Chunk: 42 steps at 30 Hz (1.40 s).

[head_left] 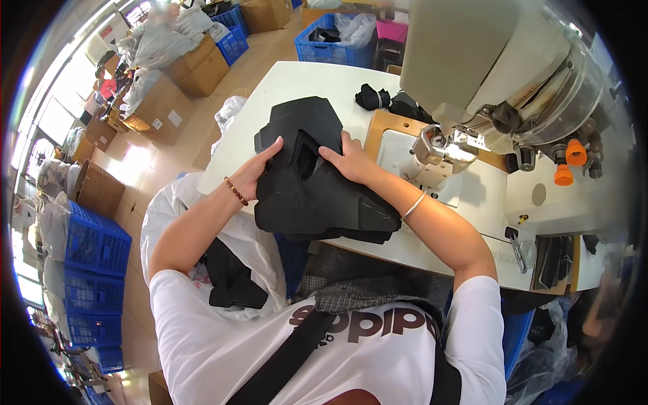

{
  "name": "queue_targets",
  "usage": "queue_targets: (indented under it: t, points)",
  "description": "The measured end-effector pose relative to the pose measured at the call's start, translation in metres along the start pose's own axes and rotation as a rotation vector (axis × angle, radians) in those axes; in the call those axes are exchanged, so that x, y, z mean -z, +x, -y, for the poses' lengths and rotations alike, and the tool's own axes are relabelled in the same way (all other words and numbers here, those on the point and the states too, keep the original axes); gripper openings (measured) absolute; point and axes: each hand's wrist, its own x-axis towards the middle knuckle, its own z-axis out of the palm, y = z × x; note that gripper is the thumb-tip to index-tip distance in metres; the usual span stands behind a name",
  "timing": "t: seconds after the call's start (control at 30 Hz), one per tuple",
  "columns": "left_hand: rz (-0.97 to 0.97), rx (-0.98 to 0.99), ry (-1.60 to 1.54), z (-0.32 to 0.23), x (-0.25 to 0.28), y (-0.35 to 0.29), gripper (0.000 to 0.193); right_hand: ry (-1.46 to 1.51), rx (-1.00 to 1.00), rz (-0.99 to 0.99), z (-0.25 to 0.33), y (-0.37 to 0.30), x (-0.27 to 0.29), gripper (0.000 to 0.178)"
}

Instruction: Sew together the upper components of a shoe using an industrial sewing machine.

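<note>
Between my two hands is a thick stack of black fabric pieces (304, 209), with angular cut edges and a pointed gap near its middle. My left hand (255, 170) grips its left side, thumb on top and the other fingers hidden underneath. At the upper right edge, my right hand (352, 162) is closed on the same stack, its thumb lying beside the gap. The stack is over the near left part of a white sewing table (297, 79). To the right of my right hand stands a sewing machine (442, 145).
Bundled black pieces (372, 98) lie behind the machine's wooden-edged plate. Metal snips (517, 251) rest on the right of the table. A white cloth sack (172, 219) with black pieces hangs at my left. Blue crates (94, 239) and cardboard boxes (158, 111) stand farther left.
</note>
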Motion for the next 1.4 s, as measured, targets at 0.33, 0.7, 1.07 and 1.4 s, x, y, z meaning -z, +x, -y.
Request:
queue_targets:
  t: [0.33, 0.7, 1.07, 1.4]
  points:
    - [0.003, -0.052, 0.015, 0.004, -0.021, -0.007, 0.047, 0.092, 0.192, -0.107, -0.005, -0.023, 0.001, 0.107]
    - [-0.033, -0.124, -0.013, 0.034, -0.019, -0.013, 0.049, 0.182, 0.218, -0.046, -0.01, -0.028, 0.001, 0.111]
    - [0.063, -0.401, -0.13, 0.087, -0.005, -0.037, 0.057, 0.022, 0.179, 0.489, -0.011, -0.118, 0.073, 0.133]
    - [0.28, -1.111, 0.58, -0.015, 0.004, 0.042, 0.103, -0.466, 0.621, -0.133, 0.03, -0.243, 0.126, 0.119]
